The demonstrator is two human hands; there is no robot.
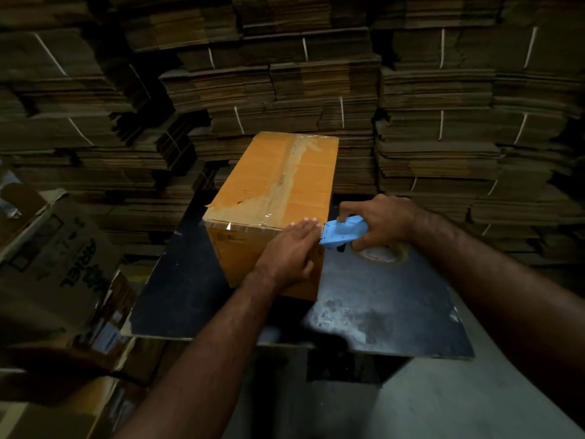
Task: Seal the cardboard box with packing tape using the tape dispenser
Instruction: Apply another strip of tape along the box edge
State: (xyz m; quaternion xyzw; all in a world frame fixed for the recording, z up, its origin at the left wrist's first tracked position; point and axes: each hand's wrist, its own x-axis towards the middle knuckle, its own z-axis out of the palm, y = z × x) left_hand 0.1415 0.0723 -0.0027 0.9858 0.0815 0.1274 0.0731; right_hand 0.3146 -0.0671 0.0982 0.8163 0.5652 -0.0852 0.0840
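Tape being cut at box (278, 182) edge, frame centre.
Dispenser (343, 232) was clasped by right hand (384, 221); left hand (289, 250) was pressed flat, open; stiff cardboard judged firm.

L hand (289, 248) flat, palm down, fingers straight; R hand (384, 221) curled in grip, both forearms extended.

Your left hand (289, 248) lies flat on the near face of the box (275, 198), fingers reaching its top right corner. Your right hand (380, 221) has its grip closed round the blue dispenser (343, 232), whose front edge touches that corner. Clear tape (285, 175) runs along the top seam. The box sits on a dark table (380, 312), stacked flat cardboard (443, 137) behind
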